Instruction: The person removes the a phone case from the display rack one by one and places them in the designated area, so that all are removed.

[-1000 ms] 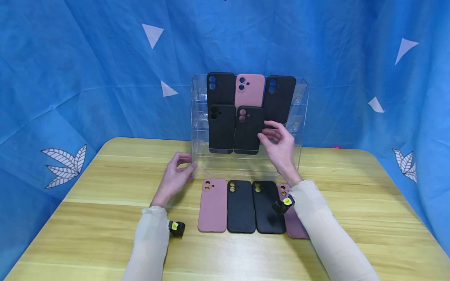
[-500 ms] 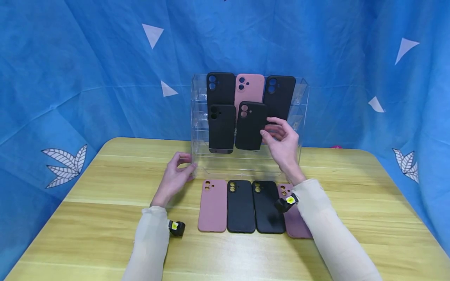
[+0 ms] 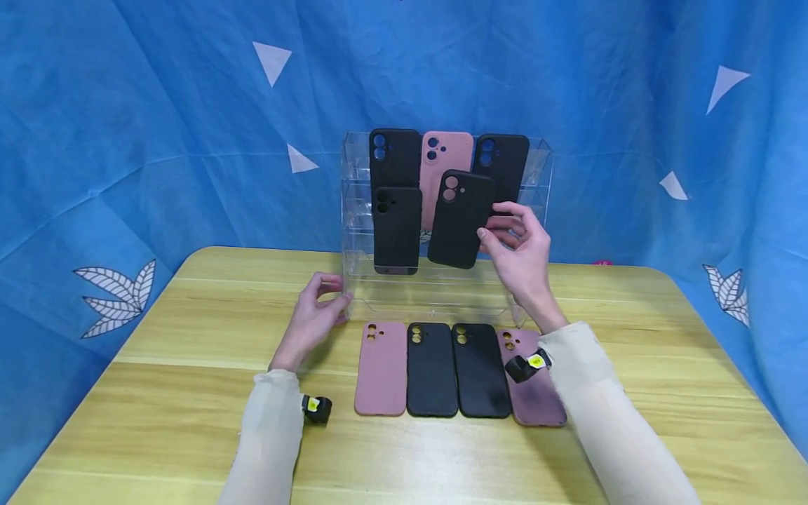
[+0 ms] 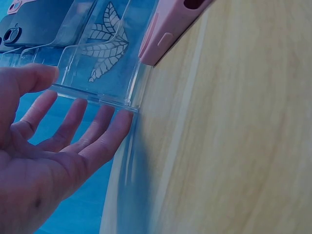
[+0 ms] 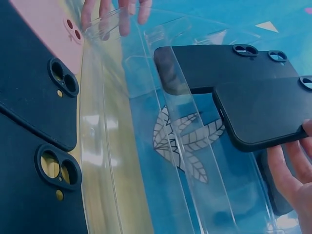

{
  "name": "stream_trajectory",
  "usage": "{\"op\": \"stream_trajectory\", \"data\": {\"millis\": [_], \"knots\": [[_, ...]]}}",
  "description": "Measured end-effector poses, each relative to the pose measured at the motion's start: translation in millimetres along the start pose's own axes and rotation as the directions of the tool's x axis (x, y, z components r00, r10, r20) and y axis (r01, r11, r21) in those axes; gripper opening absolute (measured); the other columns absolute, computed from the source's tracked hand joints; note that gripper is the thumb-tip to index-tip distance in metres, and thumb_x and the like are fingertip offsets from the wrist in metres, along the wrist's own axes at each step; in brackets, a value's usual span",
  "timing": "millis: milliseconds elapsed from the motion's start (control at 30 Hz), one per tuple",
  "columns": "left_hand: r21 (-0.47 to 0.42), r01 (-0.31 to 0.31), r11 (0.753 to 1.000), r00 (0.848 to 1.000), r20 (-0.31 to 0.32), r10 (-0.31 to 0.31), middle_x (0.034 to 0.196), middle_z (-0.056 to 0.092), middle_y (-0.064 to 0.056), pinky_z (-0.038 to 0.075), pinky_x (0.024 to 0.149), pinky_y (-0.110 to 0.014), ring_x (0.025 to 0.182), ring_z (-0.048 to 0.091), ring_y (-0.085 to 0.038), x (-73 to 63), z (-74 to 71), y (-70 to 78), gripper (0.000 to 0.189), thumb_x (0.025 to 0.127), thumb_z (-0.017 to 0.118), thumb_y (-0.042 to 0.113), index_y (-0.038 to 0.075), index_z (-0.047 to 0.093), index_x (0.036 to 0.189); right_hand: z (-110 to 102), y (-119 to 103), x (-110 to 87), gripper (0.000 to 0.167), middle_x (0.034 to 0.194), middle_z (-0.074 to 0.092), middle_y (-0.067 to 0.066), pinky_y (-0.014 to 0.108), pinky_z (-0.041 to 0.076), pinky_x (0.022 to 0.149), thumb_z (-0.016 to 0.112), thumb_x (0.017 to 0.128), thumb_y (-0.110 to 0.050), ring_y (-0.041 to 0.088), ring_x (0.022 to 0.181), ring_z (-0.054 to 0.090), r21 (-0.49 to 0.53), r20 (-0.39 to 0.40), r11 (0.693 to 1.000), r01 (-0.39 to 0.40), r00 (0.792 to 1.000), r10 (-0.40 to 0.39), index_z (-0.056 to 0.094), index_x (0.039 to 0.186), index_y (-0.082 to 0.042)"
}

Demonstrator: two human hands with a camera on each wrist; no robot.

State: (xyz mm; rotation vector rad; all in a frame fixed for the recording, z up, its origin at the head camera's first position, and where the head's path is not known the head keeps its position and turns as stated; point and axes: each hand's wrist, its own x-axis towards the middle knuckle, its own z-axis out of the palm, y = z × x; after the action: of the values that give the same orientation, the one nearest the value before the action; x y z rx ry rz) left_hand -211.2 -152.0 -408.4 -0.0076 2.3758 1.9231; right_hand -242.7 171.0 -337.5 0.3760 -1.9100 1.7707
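In the head view my right hand (image 3: 522, 256) pinches a black phone case (image 3: 463, 221) by its right edge, thumb in front. The case leans to the right before the clear tiered rack (image 3: 435, 306). From the right wrist view, the same phone case (image 5: 263, 109) appears apart from the rack's lower front panels. My left hand (image 4: 73, 156) rests its fairly straight fingertips against the rack's left side (image 4: 97, 95). Another black phone case (image 3: 397, 228) stands in the rack's lower tier. Behind it are a black case (image 3: 394, 158), a pink case (image 3: 446, 151) and a black case (image 3: 511, 154).
On the wooden table (image 3: 189, 337), before the rack, lie a pink case (image 3: 381, 372), two black cases (image 3: 432, 372) (image 3: 482, 372) and a second pink case (image 3: 536, 393), partly under the right wrist camera. A blue curtain (image 3: 189, 105) hangs behind.
My right hand has lifted the black phone case from the rack's lower tier, up and to the right, tilting it. My left hand stays at the rack's side.
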Motion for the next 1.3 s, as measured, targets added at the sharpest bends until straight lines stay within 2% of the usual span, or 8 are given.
{"op": "stream_trajectory", "data": {"millis": [167, 467, 667, 867, 1133, 1300], "knots": [[0.003, -0.002, 1.0, 1.0, -0.001, 0.002, 0.147, 0.047, -0.019, 0.061, 0.097, -0.045, 0.126, 0.062, -0.042, 0.7, 0.3, 0.4, 0.04, 0.103, 0.06, 0.017, 0.006, 0.046, 0.139, -5.0, -4.4, -3.3, 0.043, 0.102, 0.067, 0.001, 0.024, 0.064, 0.068, 0.068, 0.092, 0.008, 0.008, 0.079, 0.073, -0.023, 0.048, 1.0, -0.013, 0.999, 0.014, 0.056, 0.133, 0.001], [-0.007, 0.002, 1.0, 1.0, 0.001, -0.002, 0.147, 0.047, -0.019, 0.06, 0.099, -0.046, 0.127, 0.061, -0.042, 1.2, 0.2, -0.5, 0.041, 0.103, 0.06, 0.017, 0.006, 0.046, 0.14, -14.5, -8.9, -13.5, 0.04, 0.1, 0.069, -0.004, 0.023, 0.064, 0.069, 0.065, 0.093, 0.007, 0.006, 0.079, 0.074, -0.065, 0.127, 0.994, -0.091, 0.987, 0.099, 0.056, 0.131, -0.002], [-0.01, 0.001, 1.0, 1.0, 0.002, -0.001, 0.147, 0.047, -0.019, 0.06, 0.099, -0.046, 0.128, 0.06, -0.042, 0.9, 0.0, -1.0, 0.041, 0.103, 0.06, 0.017, 0.006, 0.046, 0.14, -22.2, -9.1, -21.1, 0.038, 0.091, 0.071, -0.011, 0.018, 0.063, 0.072, 0.066, 0.092, 0.005, 0.002, 0.079, 0.073, -0.096, 0.119, 0.989, -0.115, 0.985, 0.126, 0.058, 0.129, -0.001], [-0.007, 0.003, 1.0, 1.0, 0.005, -0.003, 0.147, 0.047, -0.019, 0.06, 0.099, -0.046, 0.128, 0.06, -0.042, 0.4, -0.3, -1.4, 0.041, 0.103, 0.06, 0.018, 0.006, 0.046, 0.139, -31.2, -9.3, -28.8, 0.038, 0.092, 0.072, -0.013, 0.014, 0.061, 0.076, 0.067, 0.092, 0.003, 0.001, 0.08, 0.073, -0.118, 0.104, 0.982, -0.146, 0.982, 0.158, 0.06, 0.129, -0.004], [-0.008, 0.011, 1.0, 1.0, 0.003, -0.011, 0.147, 0.047, -0.018, 0.06, 0.099, -0.046, 0.127, 0.061, -0.041, 0.6, -0.4, -0.5, 0.041, 0.103, 0.06, 0.018, 0.007, 0.047, 0.139, -45.6, -9.1, -37.4, 0.038, 0.094, 0.074, -0.009, 0.019, 0.063, 0.068, 0.067, 0.092, 0.005, 0.005, 0.079, 0.075, -0.022, 0.094, 0.98, -0.197, 0.976, 0.198, 0.062, 0.127, -0.007], [-0.008, 0.016, 1.0, 1.0, 0.001, -0.016, 0.147, 0.048, -0.018, 0.06, 0.099, -0.045, 0.126, 0.061, -0.041, 1.1, -0.3, 0.1, 0.04, 0.103, 0.06, 0.018, 0.008, 0.047, 0.139, -54.7, -8.6, -44.0, 0.038, 0.094, 0.074, -0.008, 0.02, 0.063, 0.066, 0.066, 0.092, 0.007, 0.005, 0.078, 0.075, -0.009, 0.083, 0.979, -0.205, 0.975, 0.205, 0.062, 0.127, -0.007]]}}
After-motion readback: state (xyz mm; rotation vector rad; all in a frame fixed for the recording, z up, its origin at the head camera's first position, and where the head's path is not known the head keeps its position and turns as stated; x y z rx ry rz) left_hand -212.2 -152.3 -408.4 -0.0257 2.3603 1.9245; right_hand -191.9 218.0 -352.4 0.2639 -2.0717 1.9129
